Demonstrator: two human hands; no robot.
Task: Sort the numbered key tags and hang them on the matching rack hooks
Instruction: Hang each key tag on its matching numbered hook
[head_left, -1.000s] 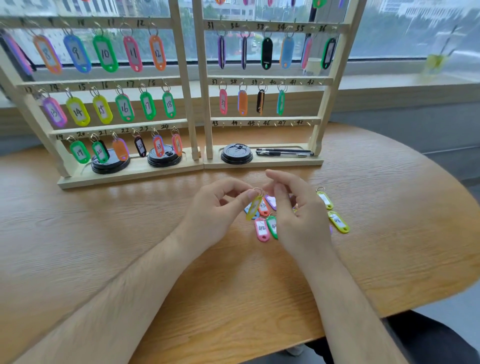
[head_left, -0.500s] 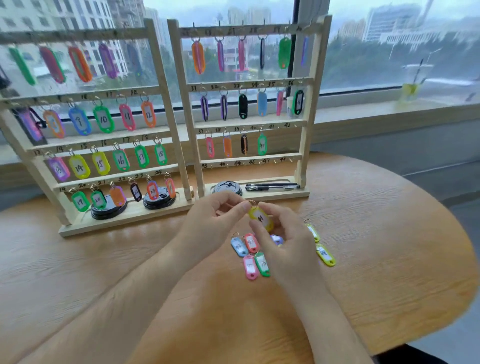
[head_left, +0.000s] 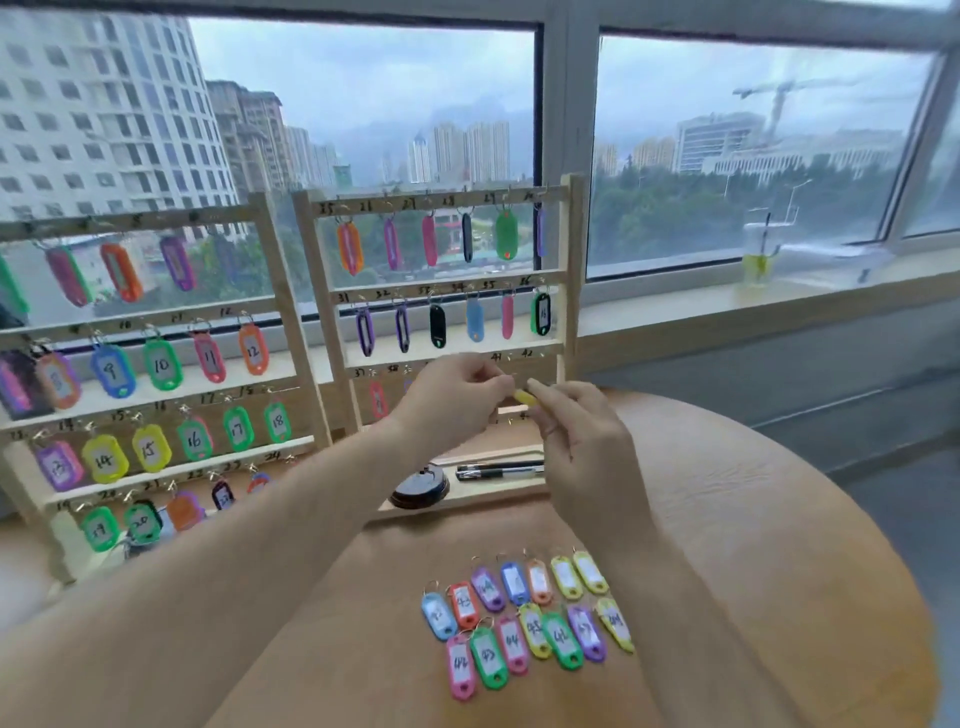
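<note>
Two hands pinched the yellow plastic key tag (head_left: 524, 397) before the third rail of the right-hand wooden rack (head_left: 570, 270), your left hand (head_left: 457, 397) at its ring end, your right hand (head_left: 584, 441) on its body; hanging seemed underway, needing the ring eased onto its matching hook.

Both hands are up in front of the right rack (head_left: 569, 312), around the row marked 41 and 42. The left hand (head_left: 457, 400) and right hand (head_left: 582, 441) pinch a yellow tag (head_left: 525, 398) between their fingertips. The loose tags (head_left: 530, 618) lie in two rough rows on the wooden table (head_left: 779, 571). A black pen (head_left: 498, 472) and a black lid (head_left: 420, 488) sit on the rack's base.
</note>
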